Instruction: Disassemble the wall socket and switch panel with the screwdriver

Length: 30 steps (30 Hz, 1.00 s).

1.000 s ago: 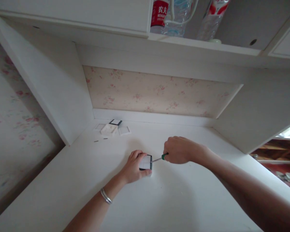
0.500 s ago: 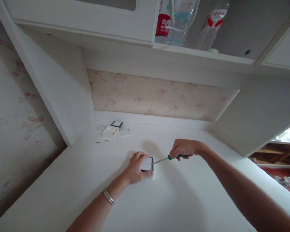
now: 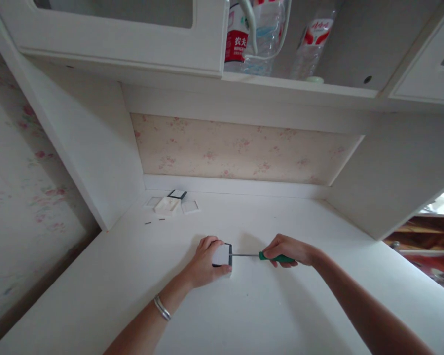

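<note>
Green showed in the right hand (image 3: 289, 249), its grip closed on a screwdriver (image 3: 262, 256) whose tip seemed to meet the side of a small box (image 3: 221, 255). The left hand (image 3: 204, 264) clasped that box on the counter (image 3: 244, 320), top in place; separate pieces (image 3: 167, 205) lay behind, clear of both hands.

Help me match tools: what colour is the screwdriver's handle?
The screwdriver's handle is green, clearest in the head view.
</note>
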Each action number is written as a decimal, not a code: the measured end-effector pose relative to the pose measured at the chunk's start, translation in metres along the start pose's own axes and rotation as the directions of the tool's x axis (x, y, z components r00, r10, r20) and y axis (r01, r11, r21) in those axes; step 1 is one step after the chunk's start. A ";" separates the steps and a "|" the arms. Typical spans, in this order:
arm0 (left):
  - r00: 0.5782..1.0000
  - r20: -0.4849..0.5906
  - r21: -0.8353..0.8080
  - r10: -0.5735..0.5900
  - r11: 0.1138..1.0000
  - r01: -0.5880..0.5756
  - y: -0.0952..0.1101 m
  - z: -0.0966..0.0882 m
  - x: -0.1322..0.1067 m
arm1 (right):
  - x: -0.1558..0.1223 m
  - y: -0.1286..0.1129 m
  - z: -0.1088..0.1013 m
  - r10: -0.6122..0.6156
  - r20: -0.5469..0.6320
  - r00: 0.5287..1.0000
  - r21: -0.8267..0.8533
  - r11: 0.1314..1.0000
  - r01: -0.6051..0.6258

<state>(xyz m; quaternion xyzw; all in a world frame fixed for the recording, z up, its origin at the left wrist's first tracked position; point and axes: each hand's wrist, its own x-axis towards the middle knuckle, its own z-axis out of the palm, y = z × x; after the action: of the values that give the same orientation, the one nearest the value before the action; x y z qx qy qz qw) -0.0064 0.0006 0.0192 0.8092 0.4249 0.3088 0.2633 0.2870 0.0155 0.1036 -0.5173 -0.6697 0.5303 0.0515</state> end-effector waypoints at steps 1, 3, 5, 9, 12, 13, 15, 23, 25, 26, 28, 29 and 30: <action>1.000 -0.001 0.003 0.004 1.000 -0.004 0.000 0.000 0.000 | 0.000 0.005 0.003 -0.012 0.000 1.000 0.024 1.000 0.012; 1.000 -0.005 0.008 0.010 1.000 -0.010 -0.001 0.001 0.000 | -0.001 0.012 0.010 -0.030 -0.009 1.000 0.069 0.997 0.031; 1.000 -0.004 0.012 0.015 1.000 -0.015 -0.001 0.001 0.000 | -0.002 0.016 0.015 -0.029 -0.023 0.999 0.095 0.995 0.031; 1.000 0.005 0.015 0.013 1.000 -0.013 -0.002 0.001 0.000 | -0.007 0.008 0.016 -0.002 -0.038 0.999 0.056 0.998 0.004; 1.000 0.009 0.015 0.002 1.000 -0.003 -0.002 0.001 0.001 | -0.012 -0.016 0.008 0.014 -0.060 0.998 -0.108 0.994 -0.021; 1.000 0.008 0.015 -0.005 1.000 0.005 -0.001 0.000 0.001 | -0.014 -0.026 0.005 0.001 -0.071 0.997 -0.197 0.980 -0.015; 1.000 0.006 0.013 -0.017 1.000 0.017 0.000 0.000 0.001 | -0.018 -0.050 0.003 -0.051 -0.084 0.995 -0.441 0.898 0.009; 1.000 -0.023 0.012 -0.008 1.000 0.008 -0.005 0.004 0.002 | -0.028 -0.128 0.032 -0.253 -0.080 0.964 -0.979 0.204 -0.027; 1.000 -0.028 0.012 -0.010 1.000 0.010 -0.005 0.005 0.002 | -0.025 -0.130 0.032 -0.263 -0.031 0.964 -0.987 0.159 0.012; 1.000 -0.027 0.011 -0.008 1.000 0.009 -0.005 0.005 0.002 | -0.024 -0.129 0.030 -0.268 -0.018 0.963 -0.987 0.160 0.026; 1.000 -0.025 0.012 -0.005 1.000 0.005 -0.005 0.004 0.002 | -0.022 -0.120 0.023 -0.274 -0.013 0.962 -0.980 0.193 0.042; 1.000 -0.022 0.014 -0.003 1.000 0.004 -0.004 0.004 0.002 | -0.022 -0.113 0.019 -0.279 -0.015 0.960 -0.975 0.219 0.048; 1.000 -0.019 0.015 -0.001 1.000 0.001 -0.004 0.003 0.002 | -0.022 -0.106 0.015 -0.283 -0.021 0.959 -0.967 0.248 0.052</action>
<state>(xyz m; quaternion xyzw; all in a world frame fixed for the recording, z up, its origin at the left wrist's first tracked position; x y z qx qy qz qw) -0.0052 0.0040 0.0148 0.8080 0.4301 0.3132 0.2532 0.2203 -0.0004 0.1884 -0.4158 -0.8958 -0.0436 -0.1511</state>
